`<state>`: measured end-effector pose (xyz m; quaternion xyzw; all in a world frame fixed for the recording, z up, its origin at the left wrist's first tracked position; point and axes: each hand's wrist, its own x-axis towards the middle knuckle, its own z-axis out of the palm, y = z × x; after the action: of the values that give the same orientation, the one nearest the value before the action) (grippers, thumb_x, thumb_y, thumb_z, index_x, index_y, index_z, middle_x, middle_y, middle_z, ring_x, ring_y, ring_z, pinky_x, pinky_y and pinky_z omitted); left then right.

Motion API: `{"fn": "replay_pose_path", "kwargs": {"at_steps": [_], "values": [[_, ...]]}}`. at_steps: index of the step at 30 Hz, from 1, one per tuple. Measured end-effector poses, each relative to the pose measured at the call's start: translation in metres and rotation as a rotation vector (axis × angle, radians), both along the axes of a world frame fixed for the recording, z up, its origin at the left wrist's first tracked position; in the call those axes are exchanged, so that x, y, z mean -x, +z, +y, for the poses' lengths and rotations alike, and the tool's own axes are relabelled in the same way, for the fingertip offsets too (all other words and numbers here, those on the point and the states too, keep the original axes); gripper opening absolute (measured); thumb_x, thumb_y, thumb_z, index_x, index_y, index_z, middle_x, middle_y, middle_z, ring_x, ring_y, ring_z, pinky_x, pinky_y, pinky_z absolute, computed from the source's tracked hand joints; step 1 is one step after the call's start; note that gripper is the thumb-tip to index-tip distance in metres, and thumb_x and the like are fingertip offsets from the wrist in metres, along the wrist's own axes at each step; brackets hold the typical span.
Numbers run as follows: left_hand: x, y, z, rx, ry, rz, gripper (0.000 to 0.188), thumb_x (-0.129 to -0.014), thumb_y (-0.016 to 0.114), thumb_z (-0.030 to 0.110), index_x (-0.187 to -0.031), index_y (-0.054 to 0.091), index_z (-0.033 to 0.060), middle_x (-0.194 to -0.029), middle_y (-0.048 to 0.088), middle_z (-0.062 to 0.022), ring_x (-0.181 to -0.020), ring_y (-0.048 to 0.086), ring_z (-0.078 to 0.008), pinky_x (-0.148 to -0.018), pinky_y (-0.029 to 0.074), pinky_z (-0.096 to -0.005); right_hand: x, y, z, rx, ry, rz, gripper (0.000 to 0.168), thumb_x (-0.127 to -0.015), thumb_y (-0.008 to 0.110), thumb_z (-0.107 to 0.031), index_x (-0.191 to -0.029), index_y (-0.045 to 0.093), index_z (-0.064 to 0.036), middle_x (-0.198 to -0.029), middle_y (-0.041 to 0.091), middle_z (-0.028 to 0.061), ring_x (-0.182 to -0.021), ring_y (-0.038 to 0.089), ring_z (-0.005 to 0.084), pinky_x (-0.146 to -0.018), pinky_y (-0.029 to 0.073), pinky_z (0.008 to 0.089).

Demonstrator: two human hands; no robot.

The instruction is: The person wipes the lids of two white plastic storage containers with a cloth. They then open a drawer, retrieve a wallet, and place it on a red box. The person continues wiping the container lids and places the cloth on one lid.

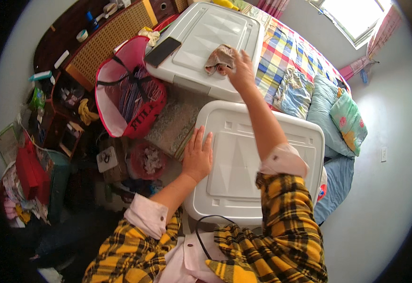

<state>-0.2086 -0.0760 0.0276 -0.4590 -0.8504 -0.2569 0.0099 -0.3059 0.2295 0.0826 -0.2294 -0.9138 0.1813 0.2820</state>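
Two lidded plastic storage boxes stand before me. On the far grey box lid (191, 39) lies a crumpled brownish cloth (220, 58). My right hand (240, 69) is at the cloth's right edge, slightly blurred, fingers spread; whether it grips the cloth is unclear. A black smartphone (163, 52) rests at that lid's left corner. My left hand (198, 155) lies flat, fingers apart, on the left edge of the near white box lid (227, 169), holding nothing. My right forearm passes over the near lid.
A pink bag (145, 118) filled with hangers stands left of the boxes. Below it is a pink basin (147, 162) with white contents. A bed with a checked sheet (275, 53) and pillows (324, 102) is at the right. A dark cabinet (55, 102) holds clutter at the left.
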Motion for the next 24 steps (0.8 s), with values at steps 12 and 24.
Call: {"fn": "replay_pose_path", "kwargs": {"at_steps": [12,24], "values": [[-0.001,0.004,-0.004,0.057,0.016,-0.012,0.062,-0.092,0.059,0.017,-0.150,0.040,0.0060,-0.161,0.025,-0.0199,-0.148,0.026,-0.0396,-0.115,0.032,-0.0508,0.004,-0.005,0.036,-0.145,0.004,0.189,0.021,-0.078,0.062,-0.001,-0.093,0.073,-0.010,-0.101,0.073,0.0129,-0.095,0.063,0.0355,-0.087,0.052,0.0463],[-0.009,0.000,0.001,0.004,-0.009,0.000,0.059,-0.091,0.059,0.014,-0.147,0.043,0.0026,-0.159,0.025,-0.0238,-0.148,0.024,-0.0446,-0.116,0.031,-0.0528,-0.047,-0.067,-0.060,-0.164,-0.492,-0.041,0.025,-0.080,0.072,-0.017,-0.099,0.057,-0.008,-0.099,0.061,0.0165,-0.098,0.059,0.0376,-0.087,0.048,0.0473]]}}
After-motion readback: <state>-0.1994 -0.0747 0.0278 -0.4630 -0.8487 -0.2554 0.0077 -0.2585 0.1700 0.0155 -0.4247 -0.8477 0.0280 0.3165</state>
